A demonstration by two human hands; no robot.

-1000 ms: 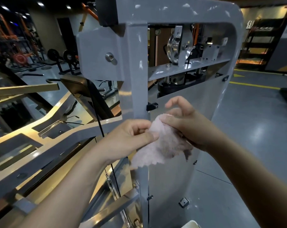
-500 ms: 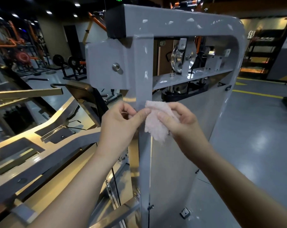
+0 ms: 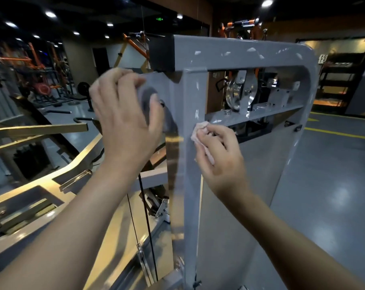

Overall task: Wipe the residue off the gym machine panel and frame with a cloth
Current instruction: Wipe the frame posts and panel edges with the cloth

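The pink cloth point(image 3: 199, 131), bunched small, is pressed on the frame's upright post point(image 3: 190, 185), pinched by the curled fingers of the right hand point(image 3: 219, 155). White residue flecks point(image 3: 197, 114) lie straight above it along the post's vertical run, with more on the top bar point(image 3: 252, 50). The left hand point(image 3: 123, 118), blurred, fingers spread and holding nothing, rests flat on the side plate point(image 3: 156, 80), farther off

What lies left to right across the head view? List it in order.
Gold bar → left hand → cloth → pulley → yellow floor line.
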